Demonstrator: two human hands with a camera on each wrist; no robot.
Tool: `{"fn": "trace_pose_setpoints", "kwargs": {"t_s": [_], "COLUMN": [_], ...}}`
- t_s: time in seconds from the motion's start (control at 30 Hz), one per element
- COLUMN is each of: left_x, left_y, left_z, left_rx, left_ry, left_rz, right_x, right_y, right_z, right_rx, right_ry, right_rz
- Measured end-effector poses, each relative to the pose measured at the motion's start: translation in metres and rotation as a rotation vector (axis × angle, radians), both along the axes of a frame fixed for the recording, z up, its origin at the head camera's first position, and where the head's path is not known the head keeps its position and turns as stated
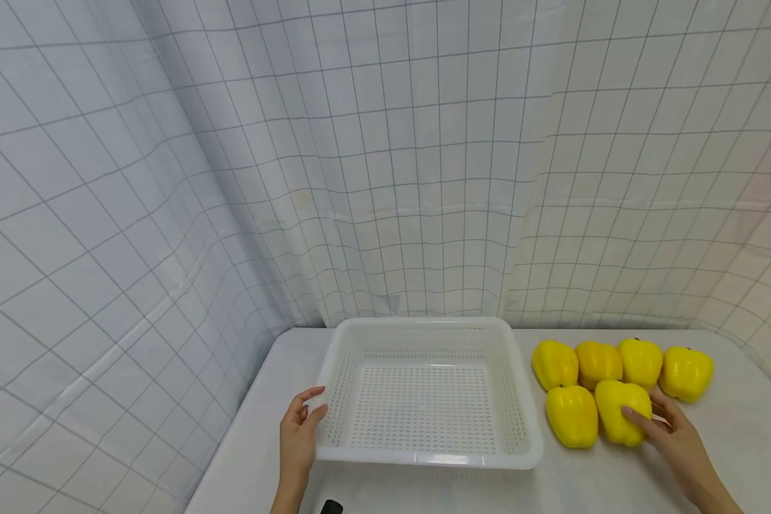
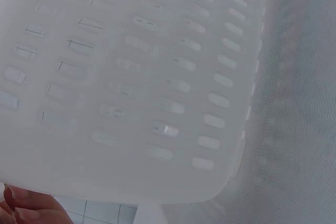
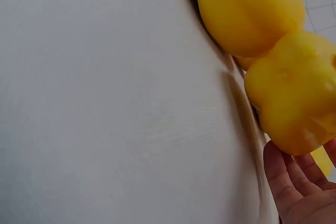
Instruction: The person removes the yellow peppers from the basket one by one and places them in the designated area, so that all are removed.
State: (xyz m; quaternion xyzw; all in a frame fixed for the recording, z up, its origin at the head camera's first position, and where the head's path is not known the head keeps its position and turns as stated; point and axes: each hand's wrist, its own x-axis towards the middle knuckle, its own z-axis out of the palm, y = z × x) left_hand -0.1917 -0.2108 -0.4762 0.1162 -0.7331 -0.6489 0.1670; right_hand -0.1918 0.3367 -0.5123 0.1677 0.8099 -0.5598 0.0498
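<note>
A white plastic basket (image 1: 424, 459) with slotted walls and floor rests on the table, nothing in it. My left hand (image 1: 300, 432) holds its left rim between thumb and fingers; in the left wrist view the fingertips (image 2: 31, 205) are right at the rim of the basket (image 2: 157, 182). To the right, my right hand (image 1: 677, 435) grips a yellow bell pepper (image 1: 620, 410), thumb on its front and fingers round its right side. In the right wrist view that bell pepper (image 3: 291, 90) sits above the fingers (image 3: 278, 169), next to another yellow pepper (image 3: 247, 14).
Beside the held one is a yellow pepper (image 1: 572, 416). Behind them several more stand in a row, among them a deeper yellow pepper (image 1: 599, 364) and one at the far right, a yellow pepper (image 1: 686, 373). A grid-patterned curtain (image 1: 424, 178) surrounds the white table (image 1: 257, 464). A black object (image 1: 331, 507) shows at the front edge.
</note>
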Motion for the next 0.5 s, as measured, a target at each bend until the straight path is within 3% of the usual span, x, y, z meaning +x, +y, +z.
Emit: {"fn": "trace_pose_setpoints", "kwargs": {"t_s": [0.27,0.5], "left_x": [0.001,0.001], "left_y": [0.002,0.001], "left_z": [0.0,0.0], "left_rx": [-0.019,-0.019], "left_ry": [-0.003,0.009], "left_rz": [0.024,0.006], "right_x": [0.002,-0.001], "right_y": [0.003,0.004], "right_z": [-0.007,-0.01], "right_rx": [0.061,0.058], "right_ry": [-0.017,-0.064], "right_rz": [0.013,-0.009]}}
